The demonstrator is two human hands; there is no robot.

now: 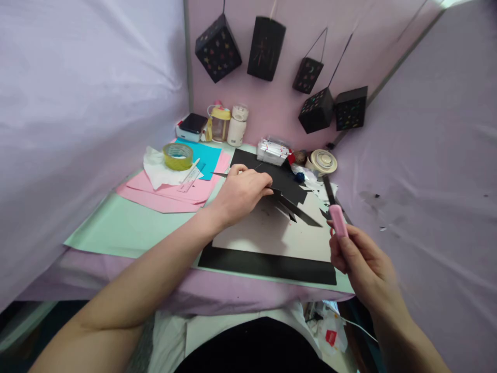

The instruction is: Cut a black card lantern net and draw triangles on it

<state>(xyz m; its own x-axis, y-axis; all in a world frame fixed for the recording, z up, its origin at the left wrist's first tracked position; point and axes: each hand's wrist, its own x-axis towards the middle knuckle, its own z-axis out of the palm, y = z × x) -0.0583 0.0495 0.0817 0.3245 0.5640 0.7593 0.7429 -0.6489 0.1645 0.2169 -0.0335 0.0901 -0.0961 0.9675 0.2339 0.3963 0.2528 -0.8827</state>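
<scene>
My left hand (246, 189) is over the middle of the table, its fingers closed on a piece of black cardstock (298, 210). That piece is tilted, seen nearly edge-on, above a white sheet (248, 238). Part of it is hidden behind my fingers. On the right, raised near the table's edge, my right hand (361, 259) grips a utility knife (338, 221) with a pink handle and a dark blade pointing up and away. A wide black strip (272, 265) lies along the front of the white sheet, and more black cardstock (285, 181) lies behind my left hand.
Pink paper (171, 197), blue paper (212, 158), a clear ruler (191, 178) and a yellow tape roll (177, 155) lie left. Bottles (237, 127), a marker box (274, 152) and a cream tape roll (324, 161) stand behind. Several black paper lanterns (266, 49) hang above.
</scene>
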